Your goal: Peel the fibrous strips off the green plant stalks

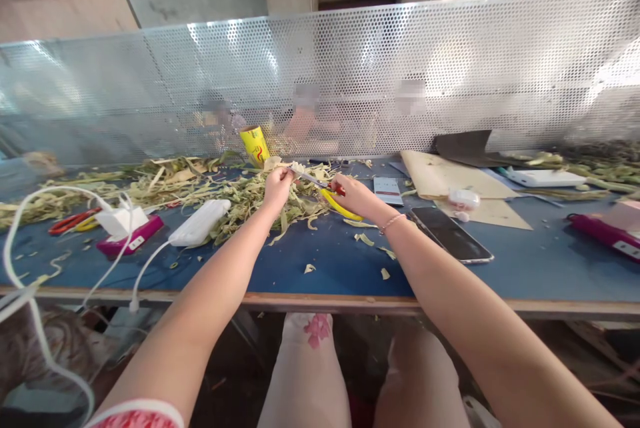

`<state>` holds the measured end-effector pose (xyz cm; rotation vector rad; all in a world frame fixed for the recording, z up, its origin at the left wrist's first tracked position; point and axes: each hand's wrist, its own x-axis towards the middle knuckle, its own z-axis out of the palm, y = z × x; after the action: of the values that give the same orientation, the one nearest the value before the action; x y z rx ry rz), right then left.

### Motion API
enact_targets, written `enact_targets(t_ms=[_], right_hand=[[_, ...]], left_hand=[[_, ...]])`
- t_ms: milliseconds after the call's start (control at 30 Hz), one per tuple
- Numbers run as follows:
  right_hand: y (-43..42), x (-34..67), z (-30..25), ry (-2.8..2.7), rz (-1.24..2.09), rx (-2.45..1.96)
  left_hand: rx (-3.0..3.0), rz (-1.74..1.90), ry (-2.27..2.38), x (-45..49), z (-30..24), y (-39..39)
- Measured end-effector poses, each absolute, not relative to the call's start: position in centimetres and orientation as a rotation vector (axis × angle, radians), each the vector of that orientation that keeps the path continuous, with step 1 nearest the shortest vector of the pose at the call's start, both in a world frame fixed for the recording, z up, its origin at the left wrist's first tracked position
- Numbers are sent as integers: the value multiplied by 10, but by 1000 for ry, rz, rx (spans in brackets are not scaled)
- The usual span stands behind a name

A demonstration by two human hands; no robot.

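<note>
Both grips closed; left hand (277, 188) pinches strip (296, 167); right hand (353, 197), scissors (327, 189).

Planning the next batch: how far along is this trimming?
Done: a pile of cut strips lies on the blue table. In hand: the left hand holds a pale plant piece, and the right hand works scissors on it. Seemingly left: green stalks at far right.

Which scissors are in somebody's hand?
The yellow-handled scissors in the right hand, blades at the pale strip pinched by the left hand. The other scissors lie untouched at the table's far left.
</note>
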<state>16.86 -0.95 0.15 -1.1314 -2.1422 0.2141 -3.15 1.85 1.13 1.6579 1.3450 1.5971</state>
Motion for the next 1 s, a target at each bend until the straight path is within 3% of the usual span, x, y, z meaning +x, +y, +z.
enact_targets(t_ms=[200, 600, 1000], right_hand=[[-12, 170, 4, -2080, 216, -1213], [-1, 167, -2, -1599, 628, -1125], [-15, 149, 3, -1578, 872, -991]], left_hand=[[1629, 1615, 1333, -32, 11, 19], [1453, 1611, 1157, -4, 12, 2], [1462, 1520, 1049, 18, 7, -12]])
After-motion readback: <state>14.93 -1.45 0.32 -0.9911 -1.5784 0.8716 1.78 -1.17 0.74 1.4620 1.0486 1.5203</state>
